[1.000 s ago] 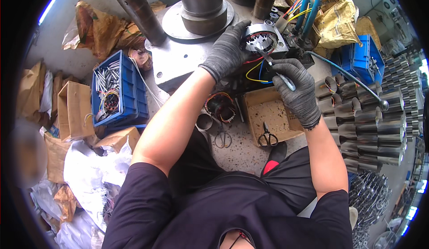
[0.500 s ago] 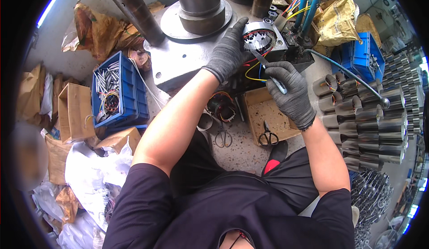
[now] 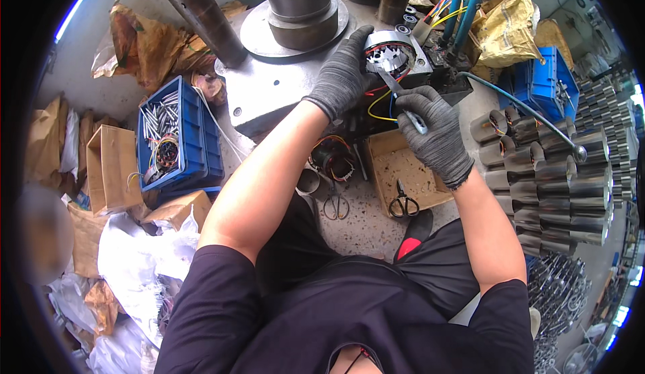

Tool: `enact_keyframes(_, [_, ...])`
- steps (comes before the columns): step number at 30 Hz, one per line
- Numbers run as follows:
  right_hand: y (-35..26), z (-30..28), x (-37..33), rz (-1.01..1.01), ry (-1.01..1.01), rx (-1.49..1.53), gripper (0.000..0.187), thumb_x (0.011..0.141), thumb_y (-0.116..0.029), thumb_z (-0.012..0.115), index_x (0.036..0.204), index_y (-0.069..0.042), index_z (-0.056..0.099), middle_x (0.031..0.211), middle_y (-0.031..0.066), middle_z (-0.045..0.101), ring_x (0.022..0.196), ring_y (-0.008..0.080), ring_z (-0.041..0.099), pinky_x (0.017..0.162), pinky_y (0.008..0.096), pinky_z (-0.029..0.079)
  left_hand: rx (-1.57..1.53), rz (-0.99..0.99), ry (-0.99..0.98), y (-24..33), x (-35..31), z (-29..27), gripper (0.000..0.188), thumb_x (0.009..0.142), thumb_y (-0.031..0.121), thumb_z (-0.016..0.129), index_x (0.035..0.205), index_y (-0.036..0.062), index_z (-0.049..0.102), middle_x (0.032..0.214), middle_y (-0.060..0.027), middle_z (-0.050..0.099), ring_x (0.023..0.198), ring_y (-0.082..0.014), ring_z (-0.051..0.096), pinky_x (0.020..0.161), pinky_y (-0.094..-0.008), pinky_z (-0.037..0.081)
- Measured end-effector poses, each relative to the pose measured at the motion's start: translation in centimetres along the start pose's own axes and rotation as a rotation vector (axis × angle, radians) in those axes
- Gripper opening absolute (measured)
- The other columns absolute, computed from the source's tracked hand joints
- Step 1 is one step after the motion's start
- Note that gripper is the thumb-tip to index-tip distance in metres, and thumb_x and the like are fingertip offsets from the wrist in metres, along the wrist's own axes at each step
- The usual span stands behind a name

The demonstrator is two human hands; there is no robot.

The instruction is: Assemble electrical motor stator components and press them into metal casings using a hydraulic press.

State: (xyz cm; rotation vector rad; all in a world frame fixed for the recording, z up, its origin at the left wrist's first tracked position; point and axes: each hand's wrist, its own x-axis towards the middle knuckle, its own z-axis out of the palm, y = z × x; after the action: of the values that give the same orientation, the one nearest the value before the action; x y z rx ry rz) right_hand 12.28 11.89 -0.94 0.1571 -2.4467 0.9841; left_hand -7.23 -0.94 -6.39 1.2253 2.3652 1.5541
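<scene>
Workshop bkgd: saw a heavy press (image 3: 299, 1) w/ dark columns above a grey metal base plate (image 3: 259, 85). At plate's front R corner, found a silver motor ring (image 3: 387, 53), toothed inside, w/ red, yellow & blue wires (image 3: 370, 111) by the front edge. Rested L gloved hand (image 3: 341, 75) along ring's left side w/ one finger stretched upward; couldn't tell whether grasping, w/ other fingertips hidden. Had R gloved hand (image 3: 437, 132) clenched around handle of a flat-bladed tool (image 3: 388, 82), w/ blade angled up-left to ring's near rim; couldn't tell if touching. On floor below plate's front edge, spotted a dark wound stator (image 3: 332, 161), silver scissors (image 3: 335, 197) nearby, & open cardboard box (image 3: 384, 189) w/ black-handled scissors (image 3: 402, 199) at its near edge. Far L, noted a blue crate (image 3: 205, 162) of metal rods (image 3: 161, 115); far R, rows of shiny metal cylinders (image 3: 551, 189).
</scene>
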Motion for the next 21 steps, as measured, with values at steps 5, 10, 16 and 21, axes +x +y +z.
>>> enact_keyframes(5, [-0.6, -0.1, -0.1, -0.053, -0.021, -0.052, 0.022, 0.081, -0.001, 0.069, 0.103, -0.002, 0.070, 0.104, 0.0177, 0.068, 0.091, 0.0371, 0.070, 0.080, 0.0402, 0.057, 0.002, 0.049, 0.017, 0.1, -0.2, -0.1, 0.099, 0.074, 0.003, 0.089, 0.155, 0.0008, 0.031, 0.138, -0.0188, 0.059, 0.123, -0.0230, 0.062, 0.108, -0.0350, 0.053])
enact_keyframes(10, [-1.0, -0.2, -0.4, -0.048, -0.041, -0.096, 0.020, 0.080, -0.002, 0.069, 0.101, -0.003, 0.069, 0.102, 0.0166, 0.067, 0.089, 0.0374, 0.069, 0.079, 0.0416, 0.057, -0.005, 0.009, -0.001, 0.2, 0.0, -0.2, 0.095, 0.075, 0.002, 0.088, 0.153, -0.0003, 0.033, 0.138, -0.0185, 0.059, 0.124, -0.0226, 0.062, 0.107, -0.0356, 0.053])
enact_keyframes(16, [-0.4, -0.3, -0.3, -0.068, -0.023, -0.047, 0.021, 0.080, -0.001, 0.070, 0.101, -0.004, 0.070, 0.103, 0.0164, 0.067, 0.090, 0.0365, 0.069, 0.080, 0.0415, 0.057, -0.086, 0.036, -0.004, -0.1, 0.0, 0.0, 0.096, 0.075, 0.003, 0.089, 0.153, -0.0005, 0.033, 0.137, -0.0194, 0.059, 0.123, -0.0227, 0.062, 0.107, -0.0362, 0.052])
enact_keyframes(21, [1.3, -0.2, 0.6, -0.040, -0.008, 0.002, 0.023, 0.081, -0.001, 0.071, 0.104, -0.002, 0.071, 0.104, 0.0161, 0.068, 0.092, 0.0334, 0.070, 0.082, 0.0391, 0.057, 0.037, 0.002, 0.005, -0.1, 0.2, -0.4, 0.095, 0.076, 0.006, 0.089, 0.153, 0.0000, 0.034, 0.135, -0.0200, 0.060, 0.122, -0.0234, 0.062, 0.108, -0.0358, 0.052])
